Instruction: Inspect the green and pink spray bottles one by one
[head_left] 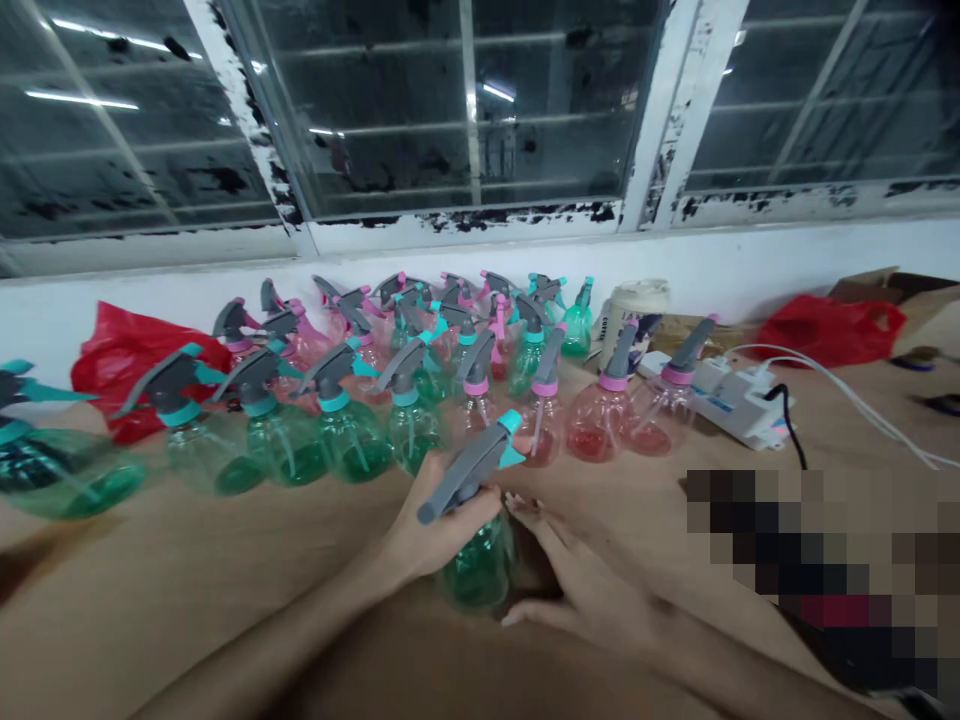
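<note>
A green spray bottle (480, 570) with a grey trigger head and turquoise nozzle stands close in front of me. My left hand (442, 515) is wrapped round its neck, just under the head. Beside the bottle's right side is my right hand (570, 570), fingers spread and thumb apart; whether it touches the bottle I cannot tell. Just behind them stands a row of spray bottles: green ones (352, 440) with turquoise collars to the left, pink ones (596, 425) with pink collars to the right. Some of their bodies hold coloured liquid.
More spray bottles crowd behind the row. Red plastic bags (150, 360) lie at left and right, the right one by a cardboard box (892, 290). A paper cup (634, 310) and a white power strip (742, 410) with cables stand at right. Windows (450, 110) line the wall.
</note>
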